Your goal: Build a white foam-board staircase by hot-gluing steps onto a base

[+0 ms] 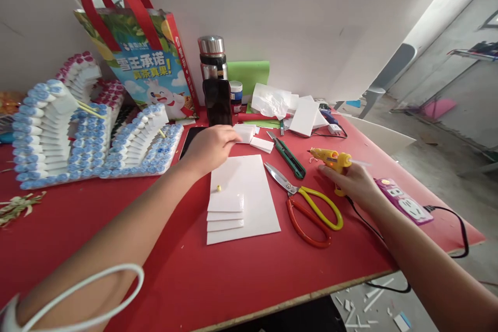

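My left hand (212, 149) reaches over the back of a white board (259, 187), its fingers extended beside several small white rectangular pieces (261, 144); nothing shows in its grasp. On that board, narrow white strips (225, 203) lie in overlapping steps near the front left, with a tiny yellow bit (218, 188) behind them. At the right, my right hand (356, 184) is wrapped round a yellow hot glue gun (330, 157), its nozzle pointing left. Scissors (307, 202) with one red and one yellow handle lie between board and gun, near a green utility knife (290, 156).
White-and-blue stepped models (58, 140) stand at the left before a printed bag (155, 72). A steel flask (212, 54) and a dark upright phone (218, 102) stand behind. A purple power strip (404, 202) and its cable lie near the table's right edge.
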The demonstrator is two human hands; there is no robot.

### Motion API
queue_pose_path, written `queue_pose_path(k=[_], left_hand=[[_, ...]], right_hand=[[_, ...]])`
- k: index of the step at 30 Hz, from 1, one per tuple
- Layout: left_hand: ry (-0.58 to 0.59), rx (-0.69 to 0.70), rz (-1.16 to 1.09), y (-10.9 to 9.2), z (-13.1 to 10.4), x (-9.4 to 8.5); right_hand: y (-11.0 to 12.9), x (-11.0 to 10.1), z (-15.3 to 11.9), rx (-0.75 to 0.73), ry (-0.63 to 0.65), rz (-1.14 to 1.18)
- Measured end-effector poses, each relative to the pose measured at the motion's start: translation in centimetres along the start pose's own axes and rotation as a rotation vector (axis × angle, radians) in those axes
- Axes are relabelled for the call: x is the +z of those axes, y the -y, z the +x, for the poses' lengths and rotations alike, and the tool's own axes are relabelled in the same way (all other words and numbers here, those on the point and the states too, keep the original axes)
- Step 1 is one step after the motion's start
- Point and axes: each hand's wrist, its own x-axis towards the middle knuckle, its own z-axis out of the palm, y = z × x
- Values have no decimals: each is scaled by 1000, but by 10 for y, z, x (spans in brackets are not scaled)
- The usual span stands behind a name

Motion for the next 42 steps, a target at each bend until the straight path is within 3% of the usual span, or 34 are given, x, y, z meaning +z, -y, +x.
queue_pose_path(k=[3,6,10,14,18,22,25,28,31,35,38,42], left_hand=[[219,134,42,-2,43,24],[331,199,168,-2,70,50],[336,239,231,1,82,69],[308,249,221,6,80,71],[184,170,-44,4,70,63],[57,-254,-767,-9,41,35],[171,-399,-1316,-20,4,3],[62,-498,-1554,-28,-31,-18],[-40,-567,-1683,-34,-52,-21],[-72,-562,-1739,-40,-60,-14],[-103,-566,-1639,-47,-62,-9],[-138,-514,-1282,-63,-62,-7]], right_hand=[[0,2,-1,86,39,-72],[1,3,-1,70,13,-136],[2,3,0,49,25,-167],[2,3,-1,32,28,-166],[-1,6,-1,49,18,-127],[3,4,-3,105,8,67],[24,-6,-8,121,-3,266],[63,-16,-15,102,24,502],[111,-15,-20,-34,98,750],[160,12,-22,-214,190,915],[173,40,-23,-263,267,948],[168,69,-32,-236,366,919]])
